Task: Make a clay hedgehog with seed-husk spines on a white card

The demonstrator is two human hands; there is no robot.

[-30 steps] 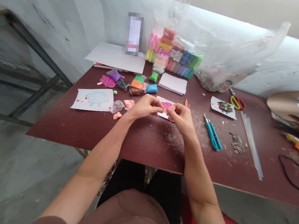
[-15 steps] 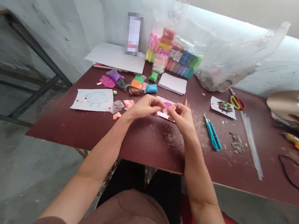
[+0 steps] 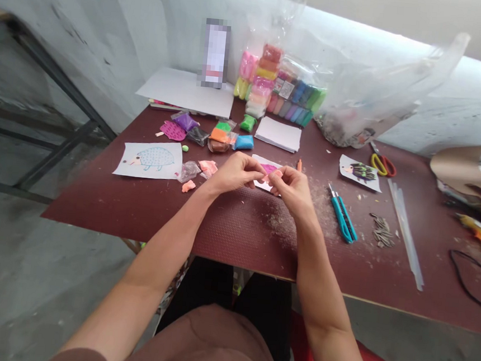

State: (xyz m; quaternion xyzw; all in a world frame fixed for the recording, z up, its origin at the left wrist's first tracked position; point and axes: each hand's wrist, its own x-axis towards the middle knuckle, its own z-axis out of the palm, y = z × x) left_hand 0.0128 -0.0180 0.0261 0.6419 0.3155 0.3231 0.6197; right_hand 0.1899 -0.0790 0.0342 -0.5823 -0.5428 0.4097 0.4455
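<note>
A small piece of peach modelling clay [image 3: 275,174] is pinched in the fingertips of my right hand [image 3: 294,187]. My left hand [image 3: 236,174] has its thumb and forefinger closed at the clay's left edge. Under both hands lies a white card [image 3: 262,186] bearing a patch of magenta clay [image 3: 269,167], partly covered by my fingers. Left of my left wrist are a loose lump of peach clay [image 3: 188,186], more peach clay in a wrapper [image 3: 208,168] and a crumpled clear wrapper [image 3: 189,171].
A hedgehog drawing [image 3: 152,159] lies at the left. Wrapped clay blocks [image 3: 221,135] and a stack of white cards [image 3: 278,134] are behind my hands. To the right are a teal cutter [image 3: 342,215], scissors [image 3: 381,165], a seed-covered hedgehog card [image 3: 359,173], glue sticks [image 3: 405,234] and a glue gun [image 3: 480,235].
My left fingertips have shifted slightly right, up against the peach clay. Both arms otherwise stay in place, and the things on the table have not moved.
</note>
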